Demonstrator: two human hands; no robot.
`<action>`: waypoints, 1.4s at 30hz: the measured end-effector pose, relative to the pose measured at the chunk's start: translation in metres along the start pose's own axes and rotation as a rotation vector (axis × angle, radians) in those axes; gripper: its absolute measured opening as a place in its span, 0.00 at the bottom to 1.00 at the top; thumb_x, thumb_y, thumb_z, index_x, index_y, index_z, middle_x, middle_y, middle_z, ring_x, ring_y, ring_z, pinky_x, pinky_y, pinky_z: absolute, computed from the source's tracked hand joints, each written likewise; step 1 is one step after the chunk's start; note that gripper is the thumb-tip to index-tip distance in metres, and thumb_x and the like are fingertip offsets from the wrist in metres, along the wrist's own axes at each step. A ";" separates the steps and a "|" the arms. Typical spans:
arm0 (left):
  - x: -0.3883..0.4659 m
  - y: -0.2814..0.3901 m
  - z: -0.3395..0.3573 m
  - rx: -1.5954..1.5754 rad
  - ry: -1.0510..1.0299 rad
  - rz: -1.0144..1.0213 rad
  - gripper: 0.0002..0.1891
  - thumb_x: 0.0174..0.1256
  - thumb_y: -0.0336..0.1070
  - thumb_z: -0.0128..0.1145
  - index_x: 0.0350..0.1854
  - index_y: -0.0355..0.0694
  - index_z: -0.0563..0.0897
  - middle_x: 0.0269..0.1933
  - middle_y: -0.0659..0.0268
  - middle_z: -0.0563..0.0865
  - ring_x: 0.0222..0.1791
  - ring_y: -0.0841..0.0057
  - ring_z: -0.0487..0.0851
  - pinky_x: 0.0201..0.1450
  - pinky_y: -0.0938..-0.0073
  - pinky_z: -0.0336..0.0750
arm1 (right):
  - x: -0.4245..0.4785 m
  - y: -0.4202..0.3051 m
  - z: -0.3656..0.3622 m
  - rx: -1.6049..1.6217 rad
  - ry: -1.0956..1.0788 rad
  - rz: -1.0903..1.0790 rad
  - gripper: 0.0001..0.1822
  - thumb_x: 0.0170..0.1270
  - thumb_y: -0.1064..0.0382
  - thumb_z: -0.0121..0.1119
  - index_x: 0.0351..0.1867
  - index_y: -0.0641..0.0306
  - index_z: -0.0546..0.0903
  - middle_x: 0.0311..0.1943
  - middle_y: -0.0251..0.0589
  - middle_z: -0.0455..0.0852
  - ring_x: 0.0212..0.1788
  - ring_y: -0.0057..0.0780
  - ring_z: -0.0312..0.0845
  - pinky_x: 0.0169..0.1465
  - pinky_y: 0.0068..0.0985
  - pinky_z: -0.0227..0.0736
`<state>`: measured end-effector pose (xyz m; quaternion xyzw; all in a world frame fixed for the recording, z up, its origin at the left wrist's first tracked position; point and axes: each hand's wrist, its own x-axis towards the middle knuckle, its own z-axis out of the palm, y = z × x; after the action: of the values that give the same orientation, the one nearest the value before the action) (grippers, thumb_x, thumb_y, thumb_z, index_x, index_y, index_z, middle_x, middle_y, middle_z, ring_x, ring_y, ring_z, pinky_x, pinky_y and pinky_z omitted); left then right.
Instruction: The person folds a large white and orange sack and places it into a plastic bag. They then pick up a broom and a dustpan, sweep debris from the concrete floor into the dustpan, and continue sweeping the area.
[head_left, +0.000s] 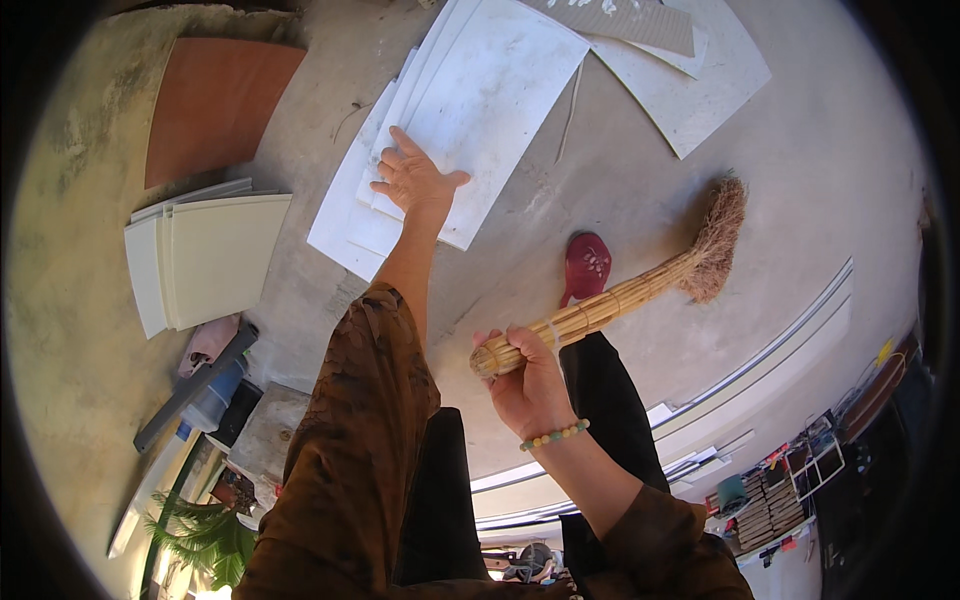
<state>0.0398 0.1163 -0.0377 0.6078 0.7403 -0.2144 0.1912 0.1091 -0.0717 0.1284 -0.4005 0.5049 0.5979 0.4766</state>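
Observation:
A short straw hand broom (607, 307) is gripped near the butt of its bound handle by my right hand (529, 382). Its frayed bristle head (716, 247) points away to the right, over the concrete floor. My left hand (416, 176) is spread, fingers apart, over a stack of white panels (495, 97); it seems to touch the top one, though the contact is not fully clear. The panels lie overlapped on the floor, their edges staggered at the left. Nothing is held in the left hand.
Corrugated cardboard (637, 26) and another white sheet (675, 90) lie at the upper right. Against the left wall stand a reddish-brown board (217, 109) and cream panels (229, 259). My red shoe (587, 262) is beside the broom. Long strips (757, 330) lie at right.

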 end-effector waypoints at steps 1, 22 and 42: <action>0.002 -0.002 -0.002 0.007 -0.003 0.004 0.64 0.32 0.56 0.74 0.69 0.36 0.45 0.58 0.48 0.64 0.58 0.60 0.64 0.59 0.52 0.55 | -0.001 0.000 0.000 0.003 -0.002 0.003 0.03 0.58 0.68 0.53 0.32 0.63 0.73 0.33 0.38 0.77 0.44 0.35 0.76 0.52 0.29 0.69; -0.058 0.004 0.057 -0.197 0.176 0.398 0.19 0.39 0.40 0.71 0.30 0.37 0.76 0.43 0.58 0.71 0.42 0.62 0.74 0.39 0.65 0.73 | -0.002 -0.012 -0.001 -0.070 -0.157 0.071 0.06 0.60 0.65 0.52 0.34 0.66 0.75 0.35 0.43 0.82 0.39 0.32 0.78 0.48 0.28 0.71; -0.111 0.012 0.030 -0.221 -0.142 0.572 0.08 0.55 0.33 0.52 0.34 0.34 0.76 0.39 0.53 0.80 0.31 0.56 0.82 0.32 0.59 0.77 | 0.011 -0.022 -0.004 -0.023 0.053 0.000 0.06 0.51 0.70 0.58 0.30 0.61 0.73 0.32 0.36 0.78 0.41 0.38 0.77 0.49 0.34 0.71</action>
<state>0.0730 0.0110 -0.0031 0.7505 0.5428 -0.1121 0.3600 0.1282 -0.0729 0.1125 -0.4217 0.5106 0.5927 0.4585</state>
